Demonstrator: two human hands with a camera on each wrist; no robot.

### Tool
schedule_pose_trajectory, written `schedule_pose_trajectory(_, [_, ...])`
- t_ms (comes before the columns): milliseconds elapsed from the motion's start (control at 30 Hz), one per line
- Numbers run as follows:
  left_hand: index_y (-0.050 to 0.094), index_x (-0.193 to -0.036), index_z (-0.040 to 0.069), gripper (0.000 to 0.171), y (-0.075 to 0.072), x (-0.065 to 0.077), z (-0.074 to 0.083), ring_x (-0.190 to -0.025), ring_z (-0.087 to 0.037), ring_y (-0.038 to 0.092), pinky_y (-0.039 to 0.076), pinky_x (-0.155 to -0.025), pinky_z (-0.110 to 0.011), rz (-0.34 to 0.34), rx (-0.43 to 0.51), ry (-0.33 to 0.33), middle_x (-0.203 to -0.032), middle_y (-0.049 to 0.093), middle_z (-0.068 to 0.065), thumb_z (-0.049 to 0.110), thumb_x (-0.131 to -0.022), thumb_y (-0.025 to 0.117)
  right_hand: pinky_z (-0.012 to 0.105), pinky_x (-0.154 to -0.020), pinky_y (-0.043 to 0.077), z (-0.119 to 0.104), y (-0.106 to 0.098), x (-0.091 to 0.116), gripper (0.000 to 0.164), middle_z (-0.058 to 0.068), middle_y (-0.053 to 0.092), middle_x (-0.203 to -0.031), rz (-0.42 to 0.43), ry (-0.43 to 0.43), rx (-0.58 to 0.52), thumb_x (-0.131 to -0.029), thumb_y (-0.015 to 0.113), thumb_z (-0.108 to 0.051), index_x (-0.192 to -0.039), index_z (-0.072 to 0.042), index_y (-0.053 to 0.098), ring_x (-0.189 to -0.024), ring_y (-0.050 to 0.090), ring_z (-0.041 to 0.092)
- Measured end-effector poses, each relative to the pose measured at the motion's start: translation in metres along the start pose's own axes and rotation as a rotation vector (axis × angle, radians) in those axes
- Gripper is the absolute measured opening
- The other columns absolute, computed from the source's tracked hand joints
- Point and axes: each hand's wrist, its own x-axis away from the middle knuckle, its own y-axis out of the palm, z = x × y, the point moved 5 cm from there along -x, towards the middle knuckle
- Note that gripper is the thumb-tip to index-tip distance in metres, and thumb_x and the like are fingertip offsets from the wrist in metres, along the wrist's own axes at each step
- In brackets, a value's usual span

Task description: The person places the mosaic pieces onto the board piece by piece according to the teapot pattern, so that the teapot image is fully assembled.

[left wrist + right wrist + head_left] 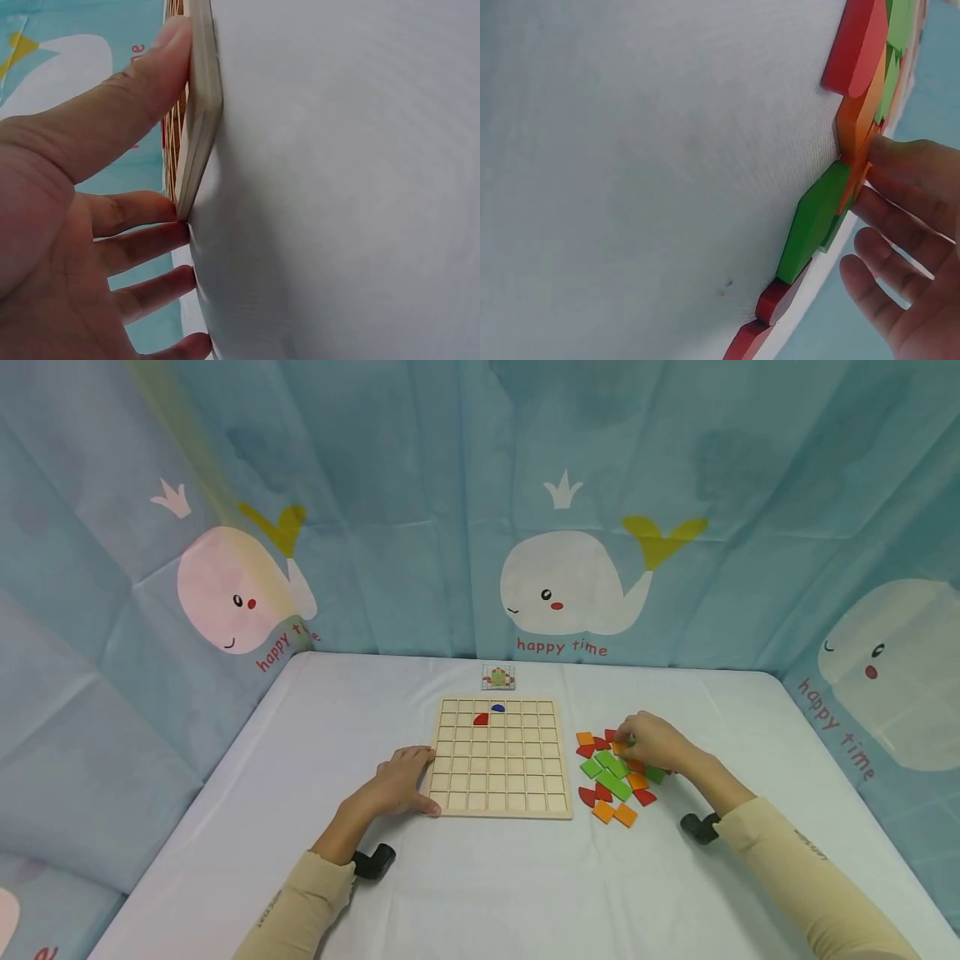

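Observation:
A wooden grid board [498, 768] lies flat on the table. In its upper rows sit a red quarter-circle piece [482, 719] and a blue half-round piece [498, 708]. My left hand [401, 781] is spread at the board's left edge, its thumb [139, 90] on the near corner and the other fingers along the side. Over a loose pile of coloured pieces, right of the board, is my right hand [656, 742]. Its thumb and index finger touch an orange piece [859, 112]; whether they pinch one is unclear. Beside them lies a green piece [815, 221].
A small picture card [498, 677] lies behind the board. Green pieces [613, 785], orange squares [625, 815] and red pieces [587, 797] spread toward the near side of the pile. A blue curtain [420, 568] with whales surrounds the white table [480, 885].

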Motion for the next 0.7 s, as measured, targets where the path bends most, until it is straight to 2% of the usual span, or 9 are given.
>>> schedule_pose_trajectory(433, [0.041, -0.145, 0.0, 0.094, 0.0003, 0.0007, 0.0004, -0.143, -0.04, 0.03, 0.029, -0.109, -0.063, -0.004, -0.013, 0.008, -0.153, 0.037, -0.019, 0.032, -0.069, 0.088, 0.046, -0.092, 0.053, 0.0017, -0.0007, 0.0016, 0.023, 0.009, 0.07, -0.104, 0.017, -0.01, -0.031, -0.084, 0.075, -0.016, -0.104, -0.004, 0.074, -0.097, 0.058, 0.026])
schedule_pose_trajectory(700, [0.04, -0.146, 0.001, 0.095, 0.0011, 0.0009, -0.0003, -0.143, -0.041, 0.03, 0.029, -0.109, -0.063, 0.0, -0.01, -0.001, -0.154, 0.037, -0.018, 0.031, -0.068, 0.088, 0.045, -0.09, 0.054, -0.0056, -0.0049, 0.0013, 0.026, 0.008, 0.069, -0.103, 0.053, -0.008, -0.037, -0.085, 0.075, -0.018, -0.107, -0.006, 0.074, -0.096, 0.056, 0.025])
